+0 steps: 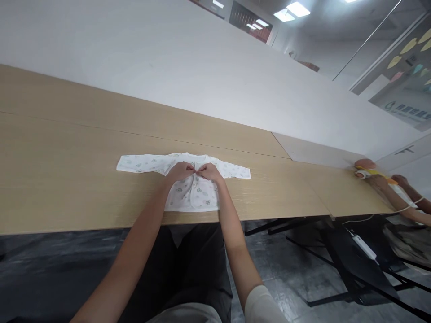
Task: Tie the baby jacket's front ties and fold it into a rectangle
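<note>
A small white baby shirt [191,196] with a scattered print lies flat on the table [84,188], its sleeves stretched out to both sides. Down its front runs a row of buttons or snaps. My left hand [182,172] pinches the front opening just below the neckline. Close against it, my right hand [209,172] pinches the opposite edge of the same opening. The fingertips of both hands nearly meet, and they hide the fastening between them.
A white wall or partition [168,63] rises behind the table. At the far right another person's hands [379,181] are beside an orange and yellow object [367,166]. Below stands a black folding chair [350,255] with a white power strip [363,246] on it.
</note>
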Action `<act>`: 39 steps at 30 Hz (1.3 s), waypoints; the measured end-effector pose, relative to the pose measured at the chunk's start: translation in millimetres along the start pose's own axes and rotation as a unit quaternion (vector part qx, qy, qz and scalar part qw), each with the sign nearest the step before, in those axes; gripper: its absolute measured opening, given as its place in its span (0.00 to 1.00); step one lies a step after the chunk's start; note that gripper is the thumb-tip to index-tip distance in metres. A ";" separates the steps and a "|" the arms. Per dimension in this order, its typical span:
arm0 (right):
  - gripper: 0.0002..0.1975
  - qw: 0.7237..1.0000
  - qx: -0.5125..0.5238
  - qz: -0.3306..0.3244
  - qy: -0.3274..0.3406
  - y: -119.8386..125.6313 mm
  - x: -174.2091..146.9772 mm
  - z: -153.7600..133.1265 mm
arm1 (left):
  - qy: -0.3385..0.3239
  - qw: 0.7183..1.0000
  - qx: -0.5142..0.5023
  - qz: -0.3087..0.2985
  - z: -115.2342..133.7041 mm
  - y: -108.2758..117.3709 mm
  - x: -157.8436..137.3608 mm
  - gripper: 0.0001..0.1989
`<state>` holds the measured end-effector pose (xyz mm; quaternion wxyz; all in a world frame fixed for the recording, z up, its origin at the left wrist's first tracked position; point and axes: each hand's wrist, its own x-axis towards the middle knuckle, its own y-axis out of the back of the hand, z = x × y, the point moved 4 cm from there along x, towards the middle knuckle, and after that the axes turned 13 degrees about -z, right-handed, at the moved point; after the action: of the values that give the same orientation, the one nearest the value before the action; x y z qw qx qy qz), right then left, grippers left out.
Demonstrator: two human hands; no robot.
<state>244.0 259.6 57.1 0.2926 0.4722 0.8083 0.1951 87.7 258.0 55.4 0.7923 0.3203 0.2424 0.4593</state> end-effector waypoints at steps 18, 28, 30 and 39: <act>0.08 0.983 0.180 -0.009 0.021 -0.5 -11.5 -10.2 | -0.035 0.996 -0.076 0.034 0.7 0.1 -0.6 0.12; 0.08 0.971 0.228 0.045 -0.056 1.4 -0.7 1.4 | -0.016 0.998 -0.047 0.024 -3.0 -3.1 4.2 0.09; 0.08 0.971 0.228 0.047 -0.046 2.6 -1.2 1.2 | -0.010 0.999 -0.043 0.023 -1.8 -2.5 3.6 0.09; 0.12 0.987 0.158 -0.016 0.004 -2.9 -18.7 -12.5 | 0.034 0.997 0.006 0.068 4.0 -0.2 -28.4 0.14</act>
<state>241.1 241.3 70.3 0.2143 0.4986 0.8376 0.0620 77.5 231.8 60.5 0.7487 0.3248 0.2493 0.5213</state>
